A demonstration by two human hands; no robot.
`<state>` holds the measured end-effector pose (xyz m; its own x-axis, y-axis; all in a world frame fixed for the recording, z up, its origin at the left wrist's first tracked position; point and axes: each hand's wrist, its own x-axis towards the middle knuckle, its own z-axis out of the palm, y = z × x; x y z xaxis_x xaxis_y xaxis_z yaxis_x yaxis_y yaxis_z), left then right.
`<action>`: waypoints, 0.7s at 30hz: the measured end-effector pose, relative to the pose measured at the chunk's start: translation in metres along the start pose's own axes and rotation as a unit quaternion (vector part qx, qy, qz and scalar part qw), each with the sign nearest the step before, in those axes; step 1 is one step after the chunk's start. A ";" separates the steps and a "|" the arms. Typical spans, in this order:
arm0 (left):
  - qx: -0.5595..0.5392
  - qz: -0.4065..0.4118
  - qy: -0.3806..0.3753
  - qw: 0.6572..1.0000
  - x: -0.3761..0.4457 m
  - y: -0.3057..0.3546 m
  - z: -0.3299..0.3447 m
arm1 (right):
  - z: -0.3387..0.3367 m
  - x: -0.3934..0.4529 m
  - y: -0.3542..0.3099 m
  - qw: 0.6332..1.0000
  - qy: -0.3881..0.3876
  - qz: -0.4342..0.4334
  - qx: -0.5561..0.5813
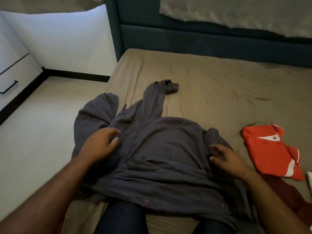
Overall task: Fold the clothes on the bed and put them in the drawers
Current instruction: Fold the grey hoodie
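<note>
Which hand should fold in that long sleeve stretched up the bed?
Probably the left hand. It rests on the grey garment at the shoulder where the long sleeve starts; the right hand lies on the opposite side, nearer the folded red shirt.

Dim indoor light, brightest on the white wall (59,39); soft focus, wide-angle bending at edges.

The grey hoodie (162,149) covers the person's lap, and its near hem runs off the bottom edge. A white drawer unit (13,71) (left) is cropped. Both forearms blur.
</note>
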<state>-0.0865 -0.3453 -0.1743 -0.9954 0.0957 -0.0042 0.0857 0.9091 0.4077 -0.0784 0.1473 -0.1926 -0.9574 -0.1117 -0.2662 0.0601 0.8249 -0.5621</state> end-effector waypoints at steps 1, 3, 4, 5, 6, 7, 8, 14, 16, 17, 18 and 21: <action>-0.002 0.033 -0.021 0.999 0.023 0.018 0.008 | 0.003 0.021 -0.006 0.999 0.040 -0.006 -0.009; 0.007 0.108 -0.087 0.990 0.073 0.054 0.029 | 0.005 0.065 -0.012 0.997 0.076 0.004 -0.024; 0.014 0.139 -0.117 0.983 0.094 0.071 0.040 | 0.006 0.084 -0.012 0.996 0.078 0.017 -0.035; 0.020 0.159 -0.134 0.978 0.119 0.089 0.051 | 0.004 0.104 -0.010 0.996 0.074 0.028 -0.050; 0.017 0.169 -0.143 0.975 0.139 0.105 0.063 | 0.004 0.120 -0.008 0.995 0.059 0.030 -0.079; 0.008 0.168 -0.152 0.974 0.160 0.120 0.075 | 0.004 0.136 -0.002 0.992 0.034 0.024 -0.118; -0.001 0.160 -0.163 0.974 0.175 0.132 0.084 | 0.004 0.146 0.003 0.986 0.003 0.017 -0.164; 0.044 0.086 -0.329 0.939 0.235 0.131 0.113 | 0.004 0.163 0.053 0.960 -0.100 0.060 -0.255; 0.119 0.095 -0.320 0.935 0.248 0.115 0.108 | -0.003 0.156 0.076 0.972 -0.091 0.092 -0.195; 0.170 0.098 -0.321 0.927 0.254 0.106 0.104 | -0.009 0.152 0.089 0.983 -0.069 0.111 -0.130; 0.212 0.099 -0.325 0.916 0.258 0.097 0.101 | -0.015 0.146 0.102 0.989 -0.043 0.127 -0.061; 0.255 0.088 -0.305 0.913 0.256 0.077 0.092 | -0.029 0.129 0.129 0.991 -0.017 0.136 0.001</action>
<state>-0.3308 -0.2131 -0.2277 -0.7680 0.3257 -0.5515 0.4066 0.9132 -0.0268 -0.2026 0.2550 -0.2767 -0.8960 0.0961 -0.4335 0.3149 0.8257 -0.4681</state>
